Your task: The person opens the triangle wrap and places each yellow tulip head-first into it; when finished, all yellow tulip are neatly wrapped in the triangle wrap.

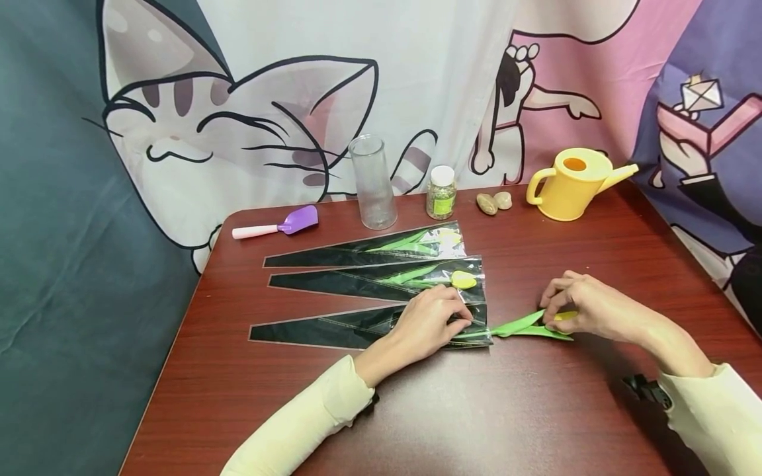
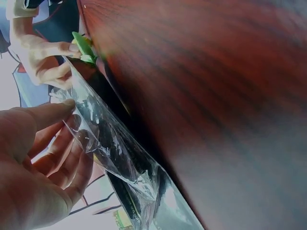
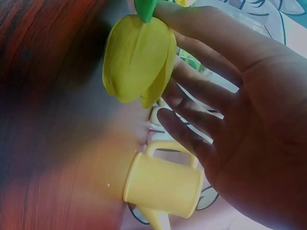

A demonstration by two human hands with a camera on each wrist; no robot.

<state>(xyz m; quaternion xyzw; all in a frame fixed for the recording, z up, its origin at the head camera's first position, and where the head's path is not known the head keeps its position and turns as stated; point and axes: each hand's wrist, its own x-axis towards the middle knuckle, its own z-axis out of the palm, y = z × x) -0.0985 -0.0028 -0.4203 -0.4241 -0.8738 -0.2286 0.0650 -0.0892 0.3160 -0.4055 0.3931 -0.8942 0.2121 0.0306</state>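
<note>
Step in hand: judged to be the drawing of a yellow tulip [image 1: 536, 324] out of the nearest sleeve [image 1: 357, 328], the clear and black wrapper lying closest to the person.
Left hand [image 1: 430, 322]: fingers curled on the open end of the nearest sleeve, pinching the clear film and pressing it to the desk [image 1: 476, 410]; the left wrist view shows the film lifted between thumb and fingers.
Right hand [image 1: 586, 305]: grips the yellow tulip by the base of the bloom, fingers curled round it; the right wrist view shows the yellow head [image 3: 136, 62] below the fingertips.
Tulip position: leaves and bloom lie outside the sleeve mouth, just to its right on the desk; how much stem is inside cannot be told.
Next move, as judged: a straight pull to the right along the sleeve axis while the left hand pins the film, so that leaves do not snag or tear it.
Other sleeves: two more, middle sleeve [image 1: 381, 281] and far sleeve [image 1: 369, 250], each with a tulip inside, fanned beside the first.
Desk: dark red wood grain, glossy.
Rear of desk: purple scoop [image 1: 280, 226], clear glass cylinder [image 1: 372, 182], small jar [image 1: 442, 193], two pebbles [image 1: 494, 201], yellow watering can [image 1: 574, 182].
Room: cartoon cat curtain [image 1: 238, 119] hangs behind the desk.
</note>
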